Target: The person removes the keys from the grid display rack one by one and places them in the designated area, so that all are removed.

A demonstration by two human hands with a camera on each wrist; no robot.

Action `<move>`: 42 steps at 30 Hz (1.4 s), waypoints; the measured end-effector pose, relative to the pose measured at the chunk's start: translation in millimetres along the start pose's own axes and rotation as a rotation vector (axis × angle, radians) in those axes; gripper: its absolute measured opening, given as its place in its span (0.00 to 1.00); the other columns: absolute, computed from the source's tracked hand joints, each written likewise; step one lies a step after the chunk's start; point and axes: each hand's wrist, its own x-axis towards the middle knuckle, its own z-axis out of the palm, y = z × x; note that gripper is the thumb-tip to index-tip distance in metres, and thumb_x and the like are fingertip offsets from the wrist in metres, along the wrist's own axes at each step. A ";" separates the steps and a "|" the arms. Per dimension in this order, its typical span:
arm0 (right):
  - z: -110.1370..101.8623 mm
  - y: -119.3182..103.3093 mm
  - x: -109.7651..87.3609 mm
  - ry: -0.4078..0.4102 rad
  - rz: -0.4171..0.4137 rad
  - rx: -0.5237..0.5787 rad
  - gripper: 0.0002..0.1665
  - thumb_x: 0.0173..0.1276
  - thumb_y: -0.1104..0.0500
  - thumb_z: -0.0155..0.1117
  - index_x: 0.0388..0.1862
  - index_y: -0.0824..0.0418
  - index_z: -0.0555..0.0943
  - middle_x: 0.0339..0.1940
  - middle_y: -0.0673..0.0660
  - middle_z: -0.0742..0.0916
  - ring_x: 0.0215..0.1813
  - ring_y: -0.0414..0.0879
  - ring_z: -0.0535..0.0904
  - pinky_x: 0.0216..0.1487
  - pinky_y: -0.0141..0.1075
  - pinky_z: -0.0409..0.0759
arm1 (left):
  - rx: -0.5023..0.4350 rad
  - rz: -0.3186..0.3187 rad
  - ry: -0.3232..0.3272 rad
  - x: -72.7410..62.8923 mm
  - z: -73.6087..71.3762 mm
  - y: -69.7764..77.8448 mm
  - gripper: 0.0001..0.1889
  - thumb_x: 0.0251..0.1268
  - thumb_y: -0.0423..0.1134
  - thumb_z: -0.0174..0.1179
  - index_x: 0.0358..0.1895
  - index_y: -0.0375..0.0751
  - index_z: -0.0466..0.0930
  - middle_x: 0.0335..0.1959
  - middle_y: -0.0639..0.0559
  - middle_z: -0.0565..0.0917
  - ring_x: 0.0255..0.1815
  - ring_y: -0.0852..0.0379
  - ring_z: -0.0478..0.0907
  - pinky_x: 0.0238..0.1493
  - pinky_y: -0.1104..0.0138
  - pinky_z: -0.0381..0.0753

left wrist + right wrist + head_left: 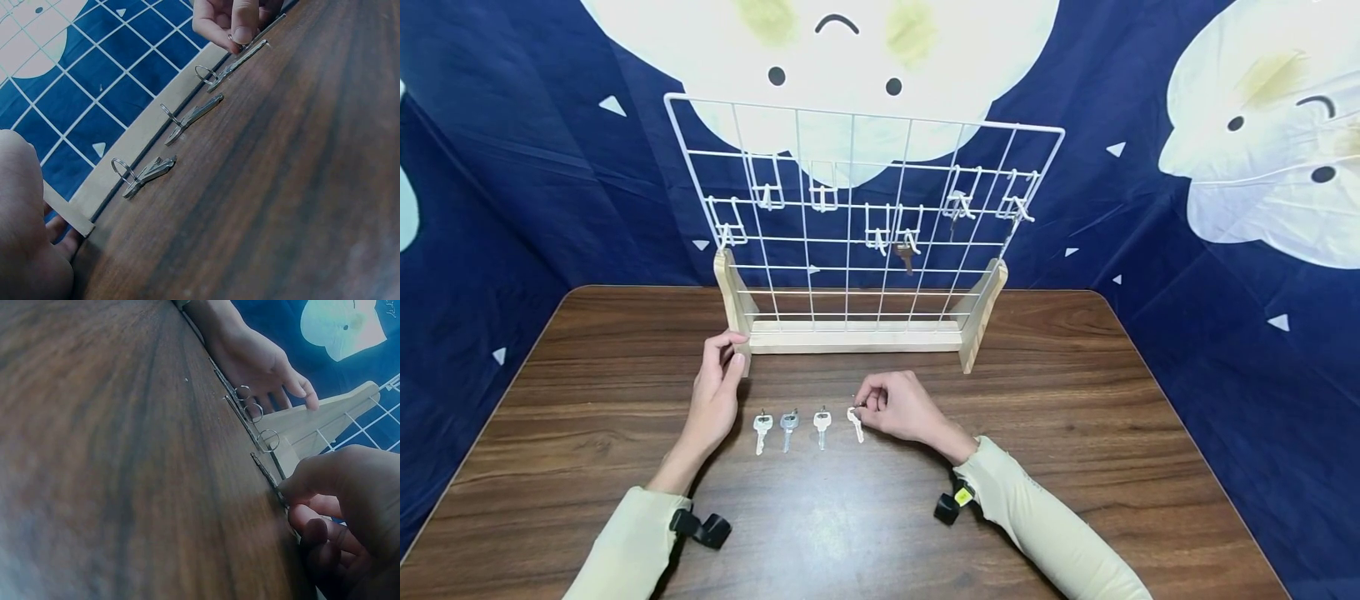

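My right hand (pixel 904 407) pinches a silver key (pixel 857 427) at its ring end, close over the table. To its left lie three silver keys with rings in a row: one (pixel 822 422) nearest, another (pixel 789 422) beside it, and a third (pixel 762 427) at the far left. In the left wrist view their rings (pixel 121 167) stand up from the table. My left hand (pixel 715 392) touches the left wooden foot (pixel 736 292) of a white wire grid rack (pixel 848 242), fingers loosely bent along its outer side.
Several white hooks (pixel 823 200) hang on the grid. A brownish key (pixel 905 257) hangs from one hook, a darker key (pixel 954 225) from another. The rack stands near the back of a brown wood table (pixel 1067 433). Behind it hangs a blue cloth (pixel 587 183) with white clouds.
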 end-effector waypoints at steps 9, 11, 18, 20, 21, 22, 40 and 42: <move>-0.4 -1.0 0.2 0.012 -0.009 -0.014 0.08 0.62 0.66 0.81 0.31 0.55 0.90 0.23 0.42 0.85 0.26 0.29 0.76 0.31 0.26 0.80 | -0.028 0.001 0.015 -1.9 2.9 16.4 0.16 0.90 0.34 0.50 0.72 0.41 0.73 0.77 0.46 0.75 0.81 0.58 0.70 0.80 0.74 0.64; -0.8 -1.4 -0.1 0.013 -0.013 -0.017 0.08 0.62 0.67 0.81 0.31 0.55 0.90 0.23 0.42 0.85 0.26 0.29 0.76 0.31 0.26 0.80 | -0.028 0.004 0.017 -2.1 3.4 17.6 0.16 0.90 0.34 0.50 0.72 0.42 0.73 0.77 0.45 0.75 0.81 0.57 0.70 0.80 0.74 0.64; 1.0 -0.6 -1.7 0.000 0.003 -0.005 0.10 0.62 0.65 0.82 0.30 0.53 0.89 0.23 0.40 0.84 0.24 0.30 0.75 0.29 0.26 0.78 | 0.013 -0.008 0.004 -0.9 0.1 3.3 0.16 0.91 0.36 0.49 0.73 0.40 0.72 0.77 0.50 0.76 0.82 0.58 0.70 0.81 0.74 0.65; 1.9 -0.7 -2.4 0.002 -0.004 -0.014 0.10 0.62 0.65 0.82 0.29 0.52 0.88 0.23 0.39 0.83 0.24 0.30 0.74 0.28 0.26 0.77 | 0.012 -0.004 0.001 -0.6 -0.5 1.6 0.17 0.91 0.37 0.49 0.73 0.41 0.72 0.77 0.51 0.76 0.82 0.57 0.70 0.81 0.74 0.65; 2.5 -1.0 -2.6 0.004 -0.011 -0.024 0.10 0.62 0.64 0.82 0.29 0.51 0.88 0.23 0.39 0.83 0.24 0.30 0.74 0.29 0.27 0.76 | 0.013 -0.003 0.000 -0.5 -0.7 1.0 0.17 0.91 0.37 0.49 0.73 0.41 0.72 0.77 0.51 0.76 0.82 0.57 0.70 0.81 0.74 0.64; 3.2 -1.3 -2.8 0.006 -0.017 -0.034 0.10 0.62 0.63 0.82 0.29 0.51 0.88 0.23 0.39 0.83 0.24 0.29 0.74 0.29 0.27 0.76 | 0.013 -0.003 -0.002 -0.6 -0.8 0.9 0.17 0.91 0.38 0.49 0.73 0.42 0.72 0.77 0.51 0.76 0.82 0.58 0.69 0.81 0.74 0.64; 4.3 0.3 -3.0 0.003 -0.010 0.027 0.07 0.63 0.64 0.82 0.33 0.54 0.90 0.24 0.41 0.85 0.23 0.31 0.75 0.27 0.27 0.78 | -0.008 0.001 0.007 -0.9 0.4 3.5 0.16 0.91 0.36 0.50 0.73 0.43 0.73 0.77 0.50 0.76 0.81 0.58 0.70 0.81 0.73 0.65; 3.2 1.8 -3.2 -0.004 -0.017 0.049 0.06 0.64 0.63 0.82 0.34 0.55 0.90 0.24 0.41 0.85 0.24 0.31 0.76 0.27 0.27 0.78 | -0.012 0.004 0.006 -1.3 0.5 5.7 0.16 0.91 0.37 0.50 0.73 0.42 0.73 0.77 0.48 0.76 0.81 0.56 0.70 0.81 0.72 0.65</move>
